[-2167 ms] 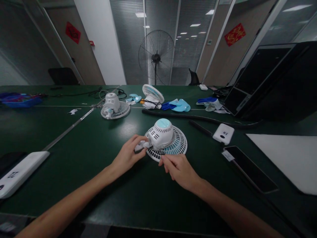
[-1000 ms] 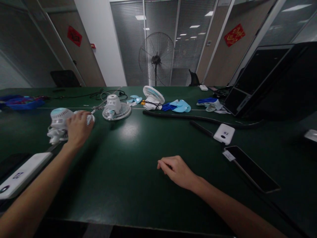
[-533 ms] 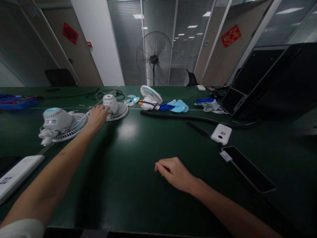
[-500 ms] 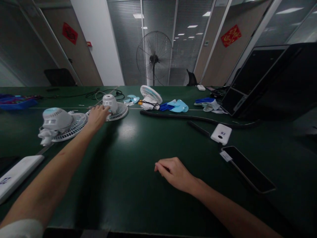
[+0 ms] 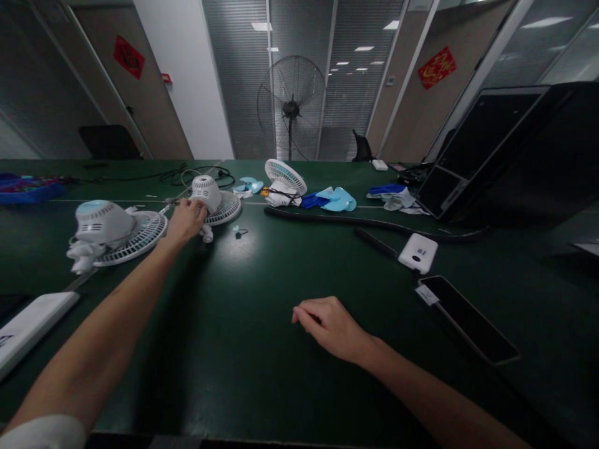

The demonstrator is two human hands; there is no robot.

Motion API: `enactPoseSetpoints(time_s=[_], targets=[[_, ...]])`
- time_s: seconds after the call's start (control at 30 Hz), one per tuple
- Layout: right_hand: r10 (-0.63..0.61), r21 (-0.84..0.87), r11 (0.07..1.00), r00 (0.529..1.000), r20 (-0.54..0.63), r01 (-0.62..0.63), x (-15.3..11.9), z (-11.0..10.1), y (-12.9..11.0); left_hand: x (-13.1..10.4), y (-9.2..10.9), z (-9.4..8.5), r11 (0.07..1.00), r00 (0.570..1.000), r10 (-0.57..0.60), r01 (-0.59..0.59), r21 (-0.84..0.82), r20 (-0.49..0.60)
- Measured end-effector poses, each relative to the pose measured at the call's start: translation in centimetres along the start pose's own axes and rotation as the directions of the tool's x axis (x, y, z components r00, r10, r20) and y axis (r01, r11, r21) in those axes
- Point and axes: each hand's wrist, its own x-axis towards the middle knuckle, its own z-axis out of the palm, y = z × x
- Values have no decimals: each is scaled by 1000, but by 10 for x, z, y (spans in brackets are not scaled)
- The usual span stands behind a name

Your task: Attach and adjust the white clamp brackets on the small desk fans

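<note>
My left hand (image 5: 186, 219) reaches out to a small white fan (image 5: 206, 190) and has its fingers closed on the side of the motor housing. That fan lies grille-down, and its white clip-like part hangs below my fingers. Nearer to me on the left, a second white fan (image 5: 105, 221) with a light blue cap also lies grille-down. My right hand (image 5: 330, 324) rests on the green table, loosely curled into a fist, with nothing visible in it. A small dark piece (image 5: 240, 234) lies just right of the held fan, beside a light blue bit.
A third small fan (image 5: 283, 187) sits tilted near light blue fan blades (image 5: 339, 199). A black tube (image 5: 327, 218) crosses the table. On the right are a white power bank (image 5: 418, 254), a phone (image 5: 470, 321) and a large black case (image 5: 505, 156). A blue tray (image 5: 28, 192) stands far left.
My left hand has shifted slightly, and the fan's white lower part now shows beneath it. The small dark and light blue pieces now lie on the table beside it. My right hand has stayed still.
</note>
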Motion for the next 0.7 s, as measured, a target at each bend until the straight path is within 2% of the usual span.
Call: enactPoseSetpoints(time_s=[0.1, 0.2, 0.37, 0.5, 0.6, 0.7], targets=[[-7, -7, 1000, 1000, -1, 7, 0, 1, 1, -8, 2, 1, 998, 1000, 31, -31, -51, 2], [-9, -8, 1000, 1000, -3, 9, 1, 2, 2, -22, 13, 1, 992, 998, 55, -58, -111, -33], [-11, -12, 1000, 1000, -11, 11, 1, 3, 3, -58, 42, -4, 967, 991, 105, -122, -223, -88], [-7, -7, 1000, 1000, -13, 7, 0, 3, 2, -93, 67, -14, 930, 980, 178, -197, -311, -88], [16, 11, 1000, 999, -40, -16, -1, 4, 1, -117, 88, -26, 871, 962, 260, -273, -408, -88], [44, 15, 999, 987, -152, -42, 0, 4, 2, -138, 113, -38, 771, 923, 374, -365, -522, -92]])
